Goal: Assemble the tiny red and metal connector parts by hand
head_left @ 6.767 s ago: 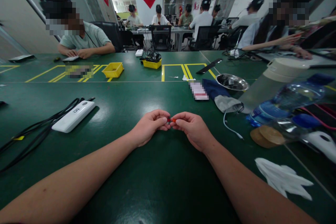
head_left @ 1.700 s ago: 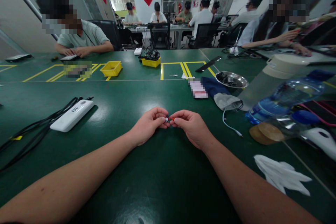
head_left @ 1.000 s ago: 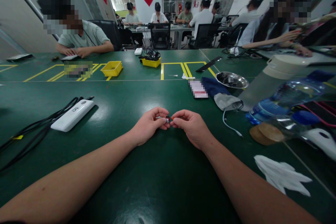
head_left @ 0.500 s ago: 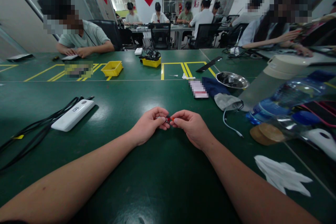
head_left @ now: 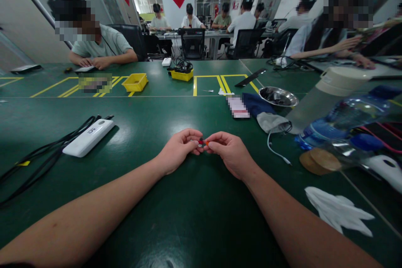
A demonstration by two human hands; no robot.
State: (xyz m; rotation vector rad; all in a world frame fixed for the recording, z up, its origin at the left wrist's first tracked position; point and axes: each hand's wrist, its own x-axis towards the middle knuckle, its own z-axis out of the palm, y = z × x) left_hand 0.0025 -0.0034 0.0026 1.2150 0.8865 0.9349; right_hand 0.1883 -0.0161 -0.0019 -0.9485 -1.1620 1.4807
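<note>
Red part (head_left: 203, 142) pinched between both hands.

On the table (head_left: 188, 217), the hands meet at centre near, left hand (head_left: 176, 150) touching right hand (head_left: 228, 153). A power bank (head_left: 88, 137) lies left; a bowl (head_left: 278, 97) and bottle (head_left: 342, 119) right; a glove (head_left: 337, 213) near right.

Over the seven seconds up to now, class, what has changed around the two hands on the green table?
Very little. The left hand and right hand stay fingertip to fingertip, pinching the tiny red and dark part between them; only its dark end shows a bit more. The white rectangular power bank and white glove have not moved.
</note>
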